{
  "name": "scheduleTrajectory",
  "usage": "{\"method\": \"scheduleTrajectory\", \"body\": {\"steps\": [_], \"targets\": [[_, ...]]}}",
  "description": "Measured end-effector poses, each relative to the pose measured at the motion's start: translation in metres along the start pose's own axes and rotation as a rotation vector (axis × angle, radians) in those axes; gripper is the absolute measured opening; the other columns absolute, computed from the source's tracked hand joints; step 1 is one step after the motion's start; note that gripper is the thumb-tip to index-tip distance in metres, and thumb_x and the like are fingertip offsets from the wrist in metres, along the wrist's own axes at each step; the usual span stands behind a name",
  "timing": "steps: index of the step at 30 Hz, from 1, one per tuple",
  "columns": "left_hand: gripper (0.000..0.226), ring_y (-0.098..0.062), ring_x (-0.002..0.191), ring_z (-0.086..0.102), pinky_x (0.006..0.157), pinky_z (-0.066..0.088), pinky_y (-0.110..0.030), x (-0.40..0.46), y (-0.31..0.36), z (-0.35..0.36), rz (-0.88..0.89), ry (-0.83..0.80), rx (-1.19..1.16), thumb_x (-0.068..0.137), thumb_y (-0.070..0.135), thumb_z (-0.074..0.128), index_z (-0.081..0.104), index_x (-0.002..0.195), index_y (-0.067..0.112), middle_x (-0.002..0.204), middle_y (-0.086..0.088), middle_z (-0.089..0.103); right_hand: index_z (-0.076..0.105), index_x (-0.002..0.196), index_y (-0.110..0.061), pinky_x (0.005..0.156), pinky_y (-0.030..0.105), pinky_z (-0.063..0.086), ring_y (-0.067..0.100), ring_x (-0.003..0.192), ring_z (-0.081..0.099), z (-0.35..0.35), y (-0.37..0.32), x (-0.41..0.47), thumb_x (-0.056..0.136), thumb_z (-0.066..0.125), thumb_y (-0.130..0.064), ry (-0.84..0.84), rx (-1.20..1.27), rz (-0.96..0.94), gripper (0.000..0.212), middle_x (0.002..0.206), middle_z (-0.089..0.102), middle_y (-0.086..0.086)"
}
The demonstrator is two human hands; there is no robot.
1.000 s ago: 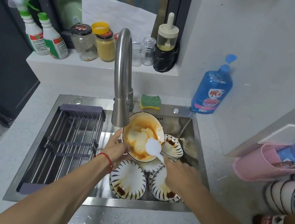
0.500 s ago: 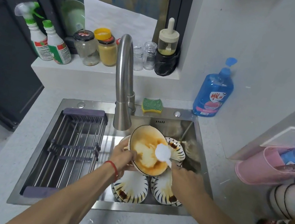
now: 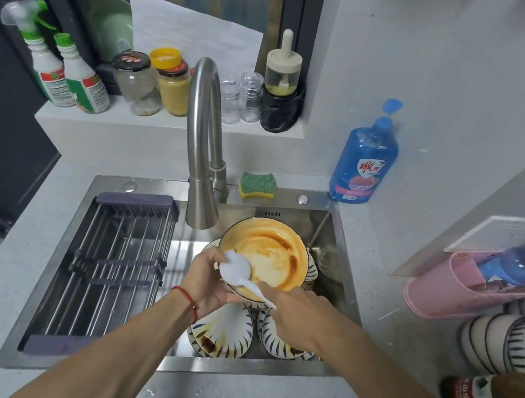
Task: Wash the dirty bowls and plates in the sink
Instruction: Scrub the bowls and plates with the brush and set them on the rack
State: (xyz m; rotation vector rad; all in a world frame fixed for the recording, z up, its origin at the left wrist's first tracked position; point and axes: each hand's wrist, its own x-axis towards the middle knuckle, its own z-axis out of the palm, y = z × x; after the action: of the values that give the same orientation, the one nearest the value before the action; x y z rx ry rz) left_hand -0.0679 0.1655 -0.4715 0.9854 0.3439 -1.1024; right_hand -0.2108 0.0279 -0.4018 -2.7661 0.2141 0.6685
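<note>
A bowl [image 3: 274,253] smeared with orange-brown sauce is tilted over the steel sink [image 3: 340,243], just right of the faucet head. My left hand [image 3: 206,279] grips its near-left rim. My right hand [image 3: 296,312] holds a white plastic spoon [image 3: 237,269] by the handle, and the spoon's head rests on the bowl's lower-left edge. Under the bowl, several striped plates and bowls [image 3: 225,331] with dark sauce stains lie stacked in the sink.
A faucet [image 3: 201,140] arches over the sink and a drying rack [image 3: 115,261] fills its left half. A sponge [image 3: 258,184] and a blue soap bottle [image 3: 365,157] stand behind. Clean striped bowls [image 3: 507,344] and a pink basket [image 3: 469,285] sit on the right counter.
The bowl has tipped more toward me and shifted right. The spoon has slid from the bowl's middle to its lower-left edge near my left hand.
</note>
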Motion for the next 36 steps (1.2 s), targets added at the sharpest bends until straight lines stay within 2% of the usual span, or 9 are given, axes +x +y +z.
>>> {"method": "scheduleTrajectory", "body": {"steps": [4,7,11,15,20,23,28,32,36], "targets": [[0.03,-0.036,0.109,0.067,0.07,0.06,-0.065,0.014,-0.006,-0.004,0.152,0.231,0.297,0.105,0.05,0.046,0.058,0.116,0.025,0.12,-0.009,0.067,0.034,0.149,-0.035,0.063,0.032,0.043,0.014,0.069,0.049,-0.003,0.023,-0.025,0.103,0.045,-0.016,-0.068,-0.139,0.042,0.051,0.094,0.055,0.0],[0.032,-0.029,0.106,0.063,0.057,0.059,-0.044,0.013,-0.008,0.007,0.289,0.289,0.469,0.107,0.049,0.038,0.054,0.123,0.025,0.124,-0.009,0.06,0.041,0.147,-0.028,0.069,0.034,0.044,0.018,0.073,0.048,-0.006,0.039,-0.027,0.099,0.046,-0.014,-0.036,-0.254,0.161,0.05,0.09,0.054,-0.001],[0.037,-0.026,0.097,0.061,0.052,0.058,-0.04,0.015,-0.002,0.01,0.296,0.303,0.555,0.109,0.047,0.035,0.05,0.133,0.023,0.119,-0.008,0.058,0.036,0.149,-0.035,0.068,0.035,0.049,0.011,0.066,0.047,0.005,0.022,-0.023,0.101,0.045,-0.014,-0.084,-0.035,0.104,0.053,0.101,0.062,0.002],[0.038,-0.026,0.084,0.061,0.051,0.055,-0.035,0.016,0.0,0.007,0.303,0.27,0.562,0.109,0.049,0.035,0.051,0.129,0.021,0.112,-0.01,0.057,0.03,0.154,-0.029,0.065,0.034,0.052,0.015,0.068,0.055,0.004,0.039,-0.008,0.1,0.044,-0.01,0.057,0.018,0.265,0.058,0.079,0.046,-0.005],[0.038,-0.031,0.089,0.064,0.051,0.055,-0.035,0.015,0.0,0.009,0.291,0.262,0.579,0.107,0.054,0.037,0.053,0.129,0.027,0.123,-0.018,0.064,0.016,0.156,-0.036,0.07,0.039,0.043,0.026,0.08,0.057,0.014,-0.005,-0.005,0.102,0.046,-0.015,0.123,0.087,0.149,0.065,0.092,0.058,0.004],[0.039,-0.034,0.101,0.071,0.055,0.059,-0.042,0.01,-0.002,0.009,0.277,0.216,0.515,0.107,0.055,0.037,0.054,0.131,0.029,0.124,-0.009,0.068,0.014,0.158,-0.034,0.07,0.038,0.044,0.027,0.086,0.062,0.017,0.011,0.003,0.102,0.044,-0.013,0.202,0.111,0.289,0.068,0.097,0.063,0.005],[0.039,-0.027,0.09,0.072,0.053,0.059,-0.04,0.003,0.001,0.01,0.284,0.192,0.512,0.107,0.054,0.037,0.055,0.13,0.027,0.12,-0.007,0.067,0.014,0.156,-0.034,0.075,0.044,0.05,0.033,0.089,0.066,0.021,-0.012,0.005,0.1,0.048,-0.01,0.179,0.194,0.153,0.07,0.096,0.067,0.01],[0.04,-0.033,0.109,0.071,0.059,0.061,-0.045,0.003,-0.003,0.006,0.274,0.175,0.541,0.104,0.058,0.04,0.056,0.127,0.031,0.128,-0.006,0.067,0.019,0.156,-0.028,0.077,0.044,0.047,0.036,0.1,0.066,0.013,0.006,0.021,0.096,0.044,-0.003,0.226,0.178,0.329,0.07,0.11,0.068,0.012],[0.038,-0.029,0.09,0.073,0.052,0.058,-0.037,0.007,-0.002,0.0,0.291,0.192,0.521,0.108,0.053,0.037,0.058,0.124,0.026,0.124,-0.016,0.069,0.018,0.156,-0.034,0.071,0.043,0.052,0.031,0.08,0.064,0.023,-0.014,0.007,0.1,0.049,-0.008,0.2,0.233,0.143,0.069,0.088,0.064,0.007]]}}
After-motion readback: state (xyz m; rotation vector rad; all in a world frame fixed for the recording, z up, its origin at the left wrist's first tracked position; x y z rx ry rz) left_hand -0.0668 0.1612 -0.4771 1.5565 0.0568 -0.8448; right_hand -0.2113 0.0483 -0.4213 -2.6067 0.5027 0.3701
